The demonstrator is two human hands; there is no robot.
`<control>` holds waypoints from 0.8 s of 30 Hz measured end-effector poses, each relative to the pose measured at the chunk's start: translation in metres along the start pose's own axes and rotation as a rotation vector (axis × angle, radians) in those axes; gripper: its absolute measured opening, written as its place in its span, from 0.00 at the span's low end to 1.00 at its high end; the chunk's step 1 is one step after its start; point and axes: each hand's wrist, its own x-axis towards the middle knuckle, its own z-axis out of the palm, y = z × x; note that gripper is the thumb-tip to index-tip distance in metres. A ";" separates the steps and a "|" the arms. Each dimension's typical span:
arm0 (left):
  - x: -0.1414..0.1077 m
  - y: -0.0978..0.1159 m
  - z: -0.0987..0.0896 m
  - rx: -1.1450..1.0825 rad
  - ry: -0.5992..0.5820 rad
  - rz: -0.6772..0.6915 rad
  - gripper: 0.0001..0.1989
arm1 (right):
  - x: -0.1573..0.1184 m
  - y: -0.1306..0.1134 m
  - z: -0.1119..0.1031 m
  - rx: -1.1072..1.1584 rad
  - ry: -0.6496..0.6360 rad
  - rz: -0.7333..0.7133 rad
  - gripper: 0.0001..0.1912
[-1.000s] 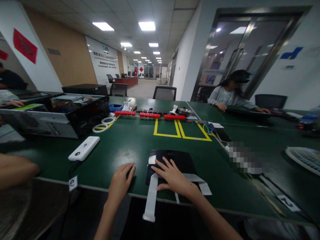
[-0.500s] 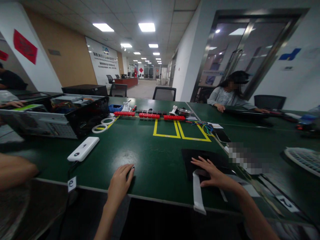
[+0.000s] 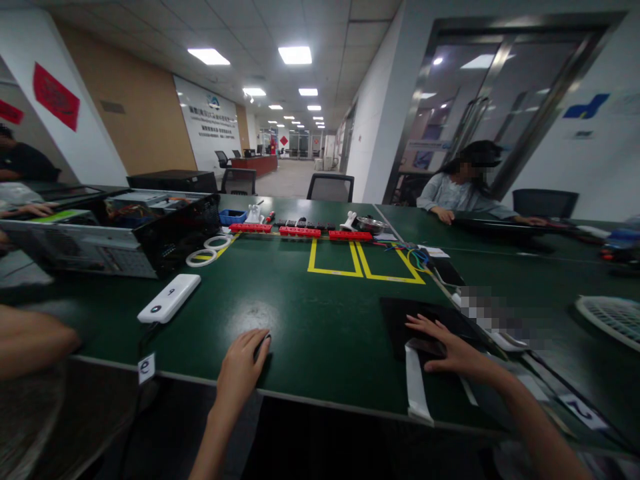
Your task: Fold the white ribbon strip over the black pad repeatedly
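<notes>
My left hand [image 3: 241,360] rests on the green tabletop near its front edge, fingers curled. A small black object [image 3: 261,345] shows between its thumb and fingers; its kind I cannot make out. To the right, my right hand [image 3: 453,350] lies with fingers spread over a flat black sheet [image 3: 397,320]. A white strip [image 3: 416,383] runs from beneath that hand toward the front edge. Under the palm a dark, smooth piece [image 3: 427,347] is partly hidden.
A white power bank [image 3: 170,298] with a cable lies left. Beyond it stands an opened computer case [image 3: 135,243], with white rings [image 3: 201,257] beside it. Red strips [image 3: 300,231] and yellow tape outlines [image 3: 335,272] lie ahead. A person [image 3: 465,187] sits across at right; another person's arm [image 3: 35,340] is at left.
My right hand has moved to the right, and the black sheet and white strip have shifted along with it. My left hand has stayed almost in place.
</notes>
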 end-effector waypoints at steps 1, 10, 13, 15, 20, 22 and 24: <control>0.000 0.000 0.000 0.000 -0.003 -0.001 0.14 | -0.002 0.002 -0.001 0.000 0.016 0.010 0.44; -0.001 0.001 -0.001 0.002 0.017 0.014 0.14 | -0.050 0.038 -0.009 -0.085 0.292 0.158 0.17; 0.000 0.001 -0.001 0.004 0.018 0.011 0.14 | -0.071 0.060 -0.010 -0.071 0.339 0.269 0.22; 0.000 0.002 -0.002 0.007 0.011 0.003 0.14 | -0.084 0.072 -0.009 -0.023 0.362 0.351 0.25; 0.001 0.004 -0.003 0.011 0.014 0.014 0.13 | -0.105 0.078 -0.007 0.092 0.385 0.383 0.28; 0.000 0.003 -0.002 0.012 0.015 0.016 0.13 | -0.109 0.076 -0.009 0.123 0.437 0.404 0.29; 0.000 0.002 -0.002 0.013 0.011 0.016 0.13 | -0.113 0.077 -0.012 0.050 0.556 0.432 0.31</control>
